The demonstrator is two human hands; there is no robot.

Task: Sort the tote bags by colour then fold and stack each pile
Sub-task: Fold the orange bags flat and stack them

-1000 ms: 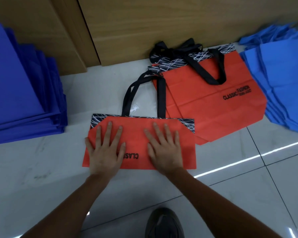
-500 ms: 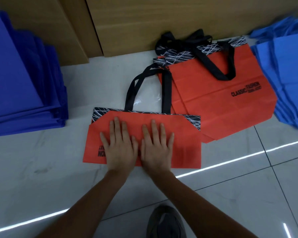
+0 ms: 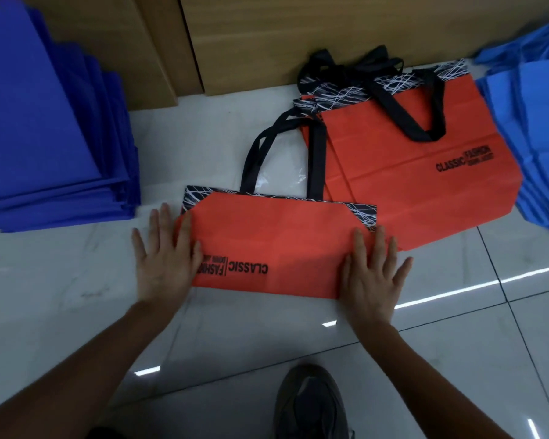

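**A:** Left hand [image 3: 164, 264] flat on the left end of the folded orange tote bag [image 3: 276, 248], right hand [image 3: 370, 274] flat on the right end, fingers straight, gripping nothing!

**B:** The bag's on the floor [image 3: 61, 280], just before the orange pile [image 3: 409, 172] at the floor's far edge.

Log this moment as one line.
step: pressing folded red bag flat | left hand: flat on its left end | right hand: flat on its right end | other red bags: unfolded behind
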